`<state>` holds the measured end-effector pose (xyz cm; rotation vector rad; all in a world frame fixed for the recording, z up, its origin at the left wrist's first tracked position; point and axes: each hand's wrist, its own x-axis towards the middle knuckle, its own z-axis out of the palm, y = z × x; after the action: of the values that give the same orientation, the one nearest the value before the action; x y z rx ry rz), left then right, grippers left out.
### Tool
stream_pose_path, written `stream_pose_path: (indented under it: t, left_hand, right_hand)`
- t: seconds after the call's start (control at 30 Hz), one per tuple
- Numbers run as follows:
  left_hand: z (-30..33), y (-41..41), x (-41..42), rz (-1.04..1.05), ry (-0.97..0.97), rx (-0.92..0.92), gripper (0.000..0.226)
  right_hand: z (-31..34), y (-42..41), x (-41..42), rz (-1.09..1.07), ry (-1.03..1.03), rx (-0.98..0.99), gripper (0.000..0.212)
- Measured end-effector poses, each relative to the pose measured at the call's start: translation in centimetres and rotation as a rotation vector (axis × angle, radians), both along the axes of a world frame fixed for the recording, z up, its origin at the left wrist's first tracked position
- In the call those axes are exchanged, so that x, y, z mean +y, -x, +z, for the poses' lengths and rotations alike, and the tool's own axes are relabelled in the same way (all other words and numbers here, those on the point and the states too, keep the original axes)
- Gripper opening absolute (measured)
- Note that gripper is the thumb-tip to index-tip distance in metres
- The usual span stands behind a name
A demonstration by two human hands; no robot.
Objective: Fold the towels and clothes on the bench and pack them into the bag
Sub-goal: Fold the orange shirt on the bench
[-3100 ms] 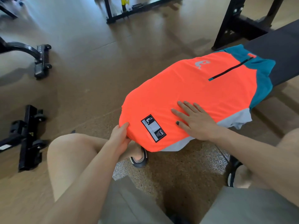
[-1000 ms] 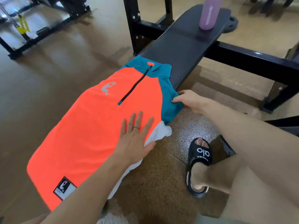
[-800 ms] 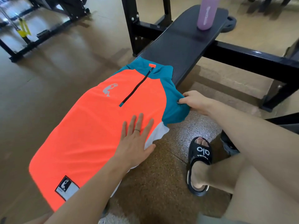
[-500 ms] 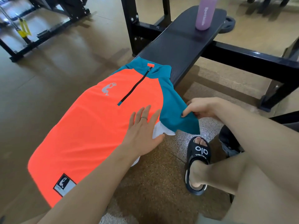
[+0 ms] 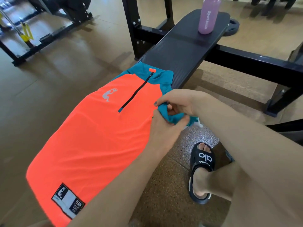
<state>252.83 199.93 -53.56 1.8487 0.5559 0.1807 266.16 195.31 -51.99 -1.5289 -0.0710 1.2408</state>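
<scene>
While an orange zip-neck jersey (image 5: 98,136) lies flat along the black bench (image 5: 183,51), right hand (image 5: 178,104) pinching its teal sleeve (image 5: 172,115), left hand (image 5: 165,128) gripping the same sleeve, purple bottle (image 5: 207,15) upright at the bench's far end

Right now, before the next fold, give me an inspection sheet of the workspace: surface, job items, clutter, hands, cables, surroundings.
Surface: black padded bench, far half bare except for a bottle.
Job's things: orange and teal zip-neck shirt lies flat, front up, on the near half of the bench, its hem overhanging the near end; teal sleeve bunched at its right edge. No bag or towels in view.
Clutter: purple sport bottle upright at the bench's far end.
Hands: left hand rests on the shirt's right edge with its thumb on the sleeve; right hand pinches the sleeve.
Cables: nothing seen.
Surroundings: brown gym floor, black rack frames, weight plate behind the bench, black slide sandal on the person's foot.
</scene>
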Motion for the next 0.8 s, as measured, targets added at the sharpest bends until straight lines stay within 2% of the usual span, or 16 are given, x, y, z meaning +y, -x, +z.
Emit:
stream_pose_path:
  t: [0.07,0.13,0.2,0.27,0.3,0.4,0.47,0.6,0.73,0.8]
  left_hand:
    - [-0.2,0.5,0.9,0.096,0.081,0.042,0.032]
    - [-0.5,0.9,1.7,0.164,0.253,-0.001,0.011]
    - [-0.2,1.1,2.1,0.190,0.335,-0.002,0.017]
    - [0.0,1.3,2.3,0.177,0.319,0.044,0.035]
    - [0.2,1.4,2.3,0.172,0.282,0.074,0.037]
    - [0.2,1.5,2.8,0.174,0.215,0.083,0.014]
    - [0.5,1.6,3.0,0.148,0.254,0.075,0.005]
    - [1.2,2.1,3.9,0.040,0.235,0.101,0.010]
    - [2.7,2.9,5.9,-0.120,0.303,0.199,0.016]
    - [3.0,3.3,7.2,-0.155,0.359,0.249,0.006]
  right_hand:
    - [0.1,0.2,1.0,-0.052,-0.030,0.010,0.008]
    - [0.1,0.4,1.7,-0.129,-0.078,0.054,0.009]
    - [-0.1,0.9,2.3,-0.193,-0.109,0.121,0.016]
    - [-0.3,1.9,2.9,-0.261,-0.133,0.180,0.020]
    - [-0.4,2.4,3.1,-0.298,-0.141,0.203,0.020]
    - [-0.8,3.0,3.2,-0.364,-0.142,0.213,0.013]
    - [-1.1,2.6,2.9,-0.389,-0.114,0.186,0.013]
    - [-1.9,1.0,2.3,-0.524,0.027,0.053,0.016]
    - [-2.1,-0.4,1.7,-0.621,0.117,-0.134,0.018]
    - [-2.0,-0.8,1.7,-0.640,0.150,-0.198,0.020]
